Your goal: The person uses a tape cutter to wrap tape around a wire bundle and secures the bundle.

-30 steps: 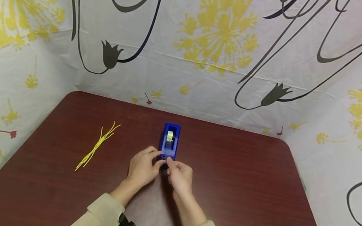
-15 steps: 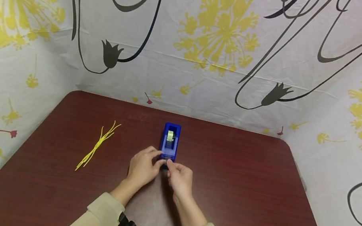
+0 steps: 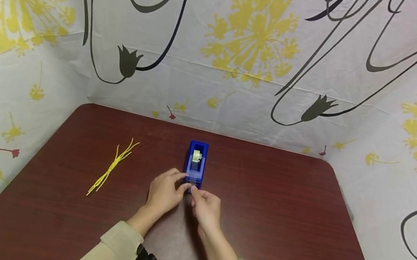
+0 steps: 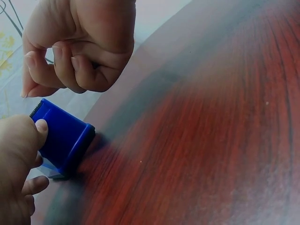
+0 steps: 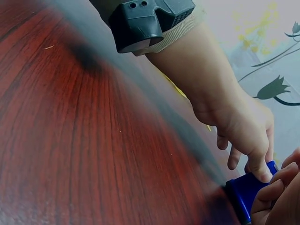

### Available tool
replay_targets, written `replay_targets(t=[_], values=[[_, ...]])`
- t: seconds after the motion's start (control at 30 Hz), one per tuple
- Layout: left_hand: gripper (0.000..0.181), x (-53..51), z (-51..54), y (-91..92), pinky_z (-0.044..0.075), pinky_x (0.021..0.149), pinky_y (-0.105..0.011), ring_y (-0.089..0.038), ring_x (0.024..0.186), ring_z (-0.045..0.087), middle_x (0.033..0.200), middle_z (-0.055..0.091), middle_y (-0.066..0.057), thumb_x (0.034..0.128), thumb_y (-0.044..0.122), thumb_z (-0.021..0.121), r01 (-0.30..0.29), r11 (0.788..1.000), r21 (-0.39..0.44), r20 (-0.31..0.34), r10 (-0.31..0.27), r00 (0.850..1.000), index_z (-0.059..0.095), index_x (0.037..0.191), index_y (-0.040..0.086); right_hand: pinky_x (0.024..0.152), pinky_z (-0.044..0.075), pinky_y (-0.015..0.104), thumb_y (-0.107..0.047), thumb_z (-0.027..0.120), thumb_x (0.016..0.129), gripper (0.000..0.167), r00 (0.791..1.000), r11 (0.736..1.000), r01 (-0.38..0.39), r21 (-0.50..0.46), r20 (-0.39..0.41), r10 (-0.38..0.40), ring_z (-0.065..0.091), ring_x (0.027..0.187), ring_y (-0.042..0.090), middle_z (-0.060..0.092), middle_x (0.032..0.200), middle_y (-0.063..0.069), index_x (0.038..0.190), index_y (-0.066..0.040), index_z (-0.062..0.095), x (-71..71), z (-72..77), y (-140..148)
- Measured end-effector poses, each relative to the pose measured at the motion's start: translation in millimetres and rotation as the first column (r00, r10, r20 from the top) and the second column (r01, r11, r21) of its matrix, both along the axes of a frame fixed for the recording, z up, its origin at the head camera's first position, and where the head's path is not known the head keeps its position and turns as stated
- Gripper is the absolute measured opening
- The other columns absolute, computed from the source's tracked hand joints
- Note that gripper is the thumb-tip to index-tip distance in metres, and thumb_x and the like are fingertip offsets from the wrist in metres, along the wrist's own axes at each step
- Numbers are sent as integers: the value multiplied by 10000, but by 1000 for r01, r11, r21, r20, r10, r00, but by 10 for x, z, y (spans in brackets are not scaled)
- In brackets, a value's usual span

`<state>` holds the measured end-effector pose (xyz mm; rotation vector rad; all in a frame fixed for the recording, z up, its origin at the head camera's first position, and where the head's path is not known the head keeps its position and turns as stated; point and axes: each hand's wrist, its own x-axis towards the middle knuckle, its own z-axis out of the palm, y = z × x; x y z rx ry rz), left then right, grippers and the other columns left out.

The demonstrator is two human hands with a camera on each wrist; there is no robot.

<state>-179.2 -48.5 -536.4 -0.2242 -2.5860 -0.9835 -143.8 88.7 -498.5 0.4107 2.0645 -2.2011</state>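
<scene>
A blue tape dispenser (image 3: 194, 174) with a tape roll (image 3: 196, 157) inside stands at the middle of the far part of the table. My left hand (image 3: 165, 193) grips its near end; in the left wrist view the thumb lies on the blue end face (image 4: 61, 138), just below the toothed cutter (image 4: 35, 110). Thumb and index finger of my right hand (image 3: 208, 207) pinch together beside that cutter, at the tape's end, which is hard to make out. The right wrist view shows both hands (image 5: 243, 129) close together at the dispenser (image 5: 244, 191), its far side hidden.
A loose bundle of thin yellow strands (image 3: 114, 164) lies on the dark red table (image 3: 281, 217), left of the dispenser. Patterned white cloth (image 3: 155, 102) hangs behind and at both sides of the table.
The pinching fingertips of my right hand have moved slightly toward me from the dispenser's near end. My left hand keeps its grip, and the dispenser stays in place.
</scene>
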Motion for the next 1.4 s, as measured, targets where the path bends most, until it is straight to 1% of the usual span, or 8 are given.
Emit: replay_targets(t=[0.17,0.4,0.57,0.73,1.0,1.23,1.4], values=[[304,2,0,2,510,673,-363,-122,729,610,983,702,59,868,283,813,3,1000,5,3,-3,1000,785,1137,144,412,272,180,-208,686,976,344,1000,1000,9,4,7,-9,339,400,32,509,558,-38,816,92,638,14,-23,4],[295,4,9,12,483,647,-331,-90,695,567,955,693,65,871,285,812,3,1000,4,-5,-3,1000,787,1130,147,409,277,179,-206,679,977,365,1000,1000,18,4,15,-18,344,404,39,507,556,-38,865,139,640,21,-38,5],[287,0,0,15,464,618,-295,-64,680,561,918,679,84,869,285,816,3,1000,0,-4,-3,1000,788,1124,155,408,277,177,-208,679,979,362,999,1000,19,9,28,-20,341,403,34,512,560,-38,886,141,648,26,-36,4],[293,-6,-6,18,469,613,-301,-62,678,572,882,667,86,861,291,823,2,1000,1,-18,-2,1000,790,1115,149,408,276,179,-212,682,979,362,1000,1000,15,3,17,-15,343,403,35,512,563,-35,884,136,647,45,-36,3],[299,-1,-7,18,455,594,-303,-70,655,556,833,641,83,852,295,832,4,1000,4,-38,-4,999,792,1106,142,414,279,180,-195,679,983,348,1000,1000,17,-9,11,-16,344,409,39,505,561,-36,873,133,641,66,-43,1],[307,-2,-20,6,457,603,-294,-63,662,559,840,641,85,865,305,820,3,1000,5,-22,-3,1000,786,1123,142,420,274,183,-201,676,983,341,1000,1000,9,-18,15,-9,341,415,46,497,561,-40,866,117,638,93,-30,-19],[308,1,-18,9,458,609,-295,-66,665,566,835,640,83,862,304,825,1,1000,11,-23,-1,1000,787,1120,139,416,272,178,-201,674,986,347,1000,1000,11,-22,9,-11,337,408,39,498,558,-41,868,124,634,97,-50,-18]])
